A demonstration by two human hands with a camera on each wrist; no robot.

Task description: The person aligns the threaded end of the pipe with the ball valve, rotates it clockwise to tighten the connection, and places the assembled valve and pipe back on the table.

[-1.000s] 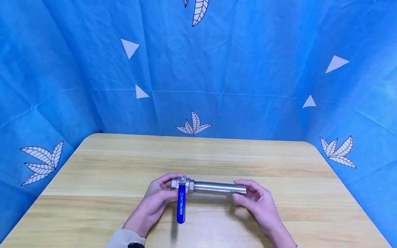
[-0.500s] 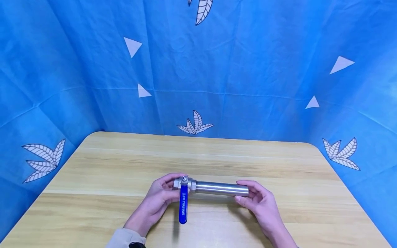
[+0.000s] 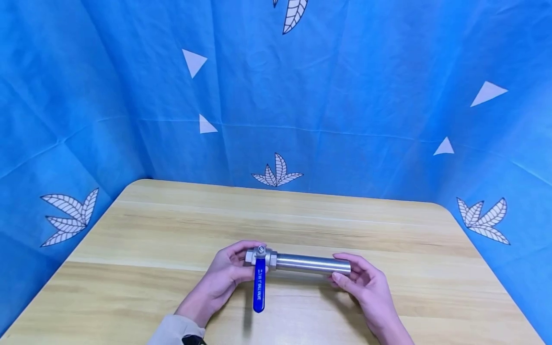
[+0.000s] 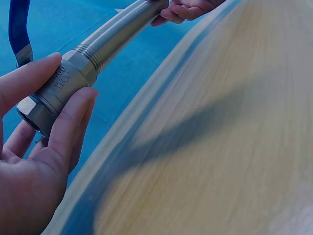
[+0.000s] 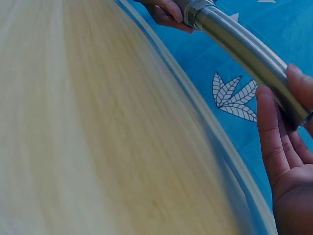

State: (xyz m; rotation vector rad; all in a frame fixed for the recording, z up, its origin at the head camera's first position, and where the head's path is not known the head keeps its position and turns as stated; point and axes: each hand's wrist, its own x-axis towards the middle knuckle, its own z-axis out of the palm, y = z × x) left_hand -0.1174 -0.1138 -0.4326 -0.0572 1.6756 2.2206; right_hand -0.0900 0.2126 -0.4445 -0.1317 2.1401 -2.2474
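Observation:
A metal ball valve (image 4: pixel 61 81) with a blue lever handle (image 3: pixel 259 286) is joined to a straight steel pipe (image 3: pixel 308 263). Thumb and fingers of my left hand (image 3: pixel 220 278) grip the valve body, while the lever points toward me. At the pipe's far right end, my right hand (image 3: pixel 368 292) pinches the tube between thumb and fingers. In the left wrist view, threads (image 4: pixel 90 55) show where the pipe enters the valve, and the valve's open hex end faces the camera. Valve and pipe are held level above the table, casting a shadow.
A light wood-grain table (image 3: pixel 194 215) with rounded back corners lies beneath the hands. Blue cloth (image 3: pixel 267 96) printed with white leaves and triangles hangs round the back and sides. A pale sleeve (image 3: pixel 177 330) and a dark band (image 3: pixel 193 339) show at the left wrist.
The head view has shifted, so hands, valve and table all sit slightly farther right in it. Both hands keep hold of the valve and pipe, with the lever still pointing toward me.

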